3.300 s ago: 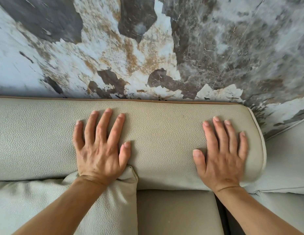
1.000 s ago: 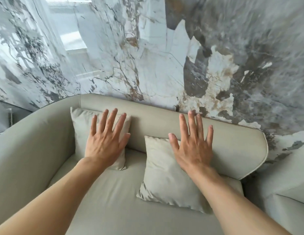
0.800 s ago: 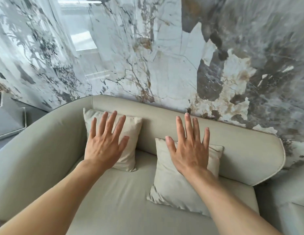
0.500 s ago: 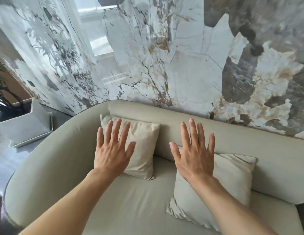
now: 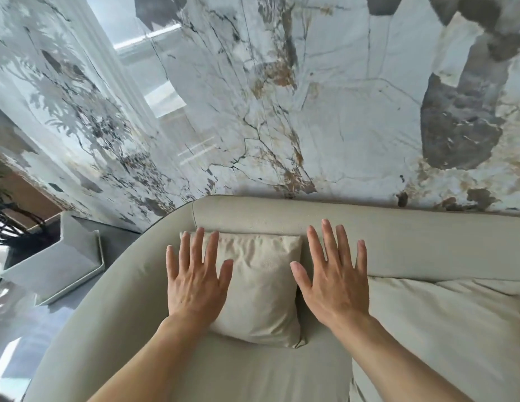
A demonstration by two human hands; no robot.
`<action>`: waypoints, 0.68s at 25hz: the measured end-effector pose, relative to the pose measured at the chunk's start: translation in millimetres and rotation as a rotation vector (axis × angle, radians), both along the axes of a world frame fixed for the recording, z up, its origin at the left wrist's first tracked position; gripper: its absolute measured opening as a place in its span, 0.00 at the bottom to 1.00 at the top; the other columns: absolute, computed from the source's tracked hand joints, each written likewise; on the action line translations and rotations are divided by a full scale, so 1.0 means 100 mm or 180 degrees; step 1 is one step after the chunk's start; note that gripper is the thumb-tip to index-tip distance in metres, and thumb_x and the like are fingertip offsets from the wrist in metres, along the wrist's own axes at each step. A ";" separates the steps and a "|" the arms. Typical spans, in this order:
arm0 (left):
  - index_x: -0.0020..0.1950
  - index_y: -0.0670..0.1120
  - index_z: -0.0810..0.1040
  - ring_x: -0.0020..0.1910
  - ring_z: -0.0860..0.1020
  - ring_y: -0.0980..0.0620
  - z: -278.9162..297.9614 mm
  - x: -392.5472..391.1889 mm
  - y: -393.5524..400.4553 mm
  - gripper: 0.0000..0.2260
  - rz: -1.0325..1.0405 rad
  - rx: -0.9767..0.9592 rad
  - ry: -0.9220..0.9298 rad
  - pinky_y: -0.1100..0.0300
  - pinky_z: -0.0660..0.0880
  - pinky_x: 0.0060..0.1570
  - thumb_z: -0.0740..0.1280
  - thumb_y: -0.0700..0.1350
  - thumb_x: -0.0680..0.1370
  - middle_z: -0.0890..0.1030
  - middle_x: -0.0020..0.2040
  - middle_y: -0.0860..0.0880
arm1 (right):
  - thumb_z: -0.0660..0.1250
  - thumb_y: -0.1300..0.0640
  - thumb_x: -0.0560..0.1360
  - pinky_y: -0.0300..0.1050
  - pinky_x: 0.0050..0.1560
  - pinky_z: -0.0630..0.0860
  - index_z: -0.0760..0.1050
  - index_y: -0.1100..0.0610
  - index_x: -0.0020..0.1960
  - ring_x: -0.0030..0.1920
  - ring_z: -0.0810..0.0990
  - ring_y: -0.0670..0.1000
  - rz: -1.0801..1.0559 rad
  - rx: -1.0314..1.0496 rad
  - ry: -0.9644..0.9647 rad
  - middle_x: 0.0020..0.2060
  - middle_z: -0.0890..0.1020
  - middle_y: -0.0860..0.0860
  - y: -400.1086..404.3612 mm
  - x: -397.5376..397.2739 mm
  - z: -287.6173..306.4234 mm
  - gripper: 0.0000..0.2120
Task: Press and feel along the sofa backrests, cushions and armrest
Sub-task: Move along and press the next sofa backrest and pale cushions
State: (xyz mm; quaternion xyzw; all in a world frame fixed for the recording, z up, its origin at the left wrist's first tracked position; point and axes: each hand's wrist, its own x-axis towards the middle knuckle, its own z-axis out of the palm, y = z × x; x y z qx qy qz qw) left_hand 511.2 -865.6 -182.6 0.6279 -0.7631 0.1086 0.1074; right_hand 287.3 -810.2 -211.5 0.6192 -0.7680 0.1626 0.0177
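Two bare forearms reach in from the bottom edge, cut off below the elbows, over a pale grey-green sofa seat [image 5: 253, 369] of smooth, matte upholstery. The left hand [image 5: 194, 282] is spread flat, fingers splayed and holding nothing, overlapping the left edge of a small square cushion [image 5: 261, 288] in creased cream fabric; whether the palm presses on it or hovers just above cannot be told. The right hand [image 5: 332, 281] is likewise open and empty, fingers apart, just right of that cushion and in front of the backrest [image 5: 412, 236], covering the cushion's right edge. A second, larger cushion [image 5: 444, 323] lies rumpled at the right, running out of view. The cream cushion leans upright in the corner where the padded, finely grained backrest meets the curved armrest [image 5: 119, 303], which sweeps down to the left and is clipped at the bottom edge. Behind rises a glossy marble wall [image 5: 282, 111], white with grey patches and rust veins, its reflections blurred. At far left, a pale angular planter [image 5: 55, 265] and dark foliage are only partly visible.
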 end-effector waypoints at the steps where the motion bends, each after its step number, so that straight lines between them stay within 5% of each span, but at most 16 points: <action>1: 0.77 0.51 0.57 0.77 0.52 0.43 -0.08 0.08 -0.15 0.29 -0.0039 0.0024 -0.0003 0.43 0.43 0.75 0.46 0.61 0.78 0.60 0.77 0.45 | 0.40 0.35 0.77 0.64 0.75 0.46 0.48 0.51 0.78 0.78 0.50 0.57 -0.0033 0.0015 0.0014 0.79 0.51 0.54 -0.12 0.07 -0.07 0.34; 3: 0.77 0.52 0.55 0.78 0.50 0.44 -0.26 0.21 -0.44 0.29 -0.0134 0.0071 -0.0005 0.44 0.42 0.75 0.45 0.62 0.78 0.58 0.78 0.46 | 0.39 0.34 0.77 0.63 0.75 0.44 0.45 0.50 0.78 0.78 0.49 0.57 -0.0109 0.0050 0.0009 0.79 0.49 0.53 -0.34 0.19 -0.24 0.34; 8: 0.78 0.53 0.53 0.78 0.48 0.45 -1.04 0.54 -1.47 0.30 -0.0529 0.0208 -0.0159 0.43 0.40 0.75 0.42 0.63 0.78 0.56 0.79 0.48 | 0.48 0.37 0.77 0.65 0.72 0.51 0.60 0.54 0.76 0.75 0.62 0.59 -0.0338 0.0042 0.0070 0.76 0.63 0.55 -1.06 0.64 -0.92 0.33; 13: 0.78 0.56 0.42 0.78 0.39 0.49 -1.67 0.69 -2.32 0.32 -0.0733 0.0144 -0.0268 0.46 0.30 0.72 0.36 0.66 0.76 0.45 0.80 0.51 | 0.49 0.37 0.77 0.66 0.72 0.53 0.61 0.54 0.76 0.75 0.60 0.58 -0.0457 0.0057 0.0225 0.76 0.63 0.54 -1.60 0.98 -1.56 0.33; 17: 0.78 0.57 0.41 0.77 0.38 0.49 -2.12 0.68 -2.62 0.31 -0.0896 0.0321 0.0035 0.46 0.32 0.73 0.38 0.66 0.76 0.43 0.80 0.51 | 0.49 0.38 0.76 0.66 0.74 0.50 0.60 0.53 0.76 0.76 0.59 0.57 -0.0592 0.0009 0.0327 0.76 0.61 0.53 -1.94 0.97 -1.91 0.33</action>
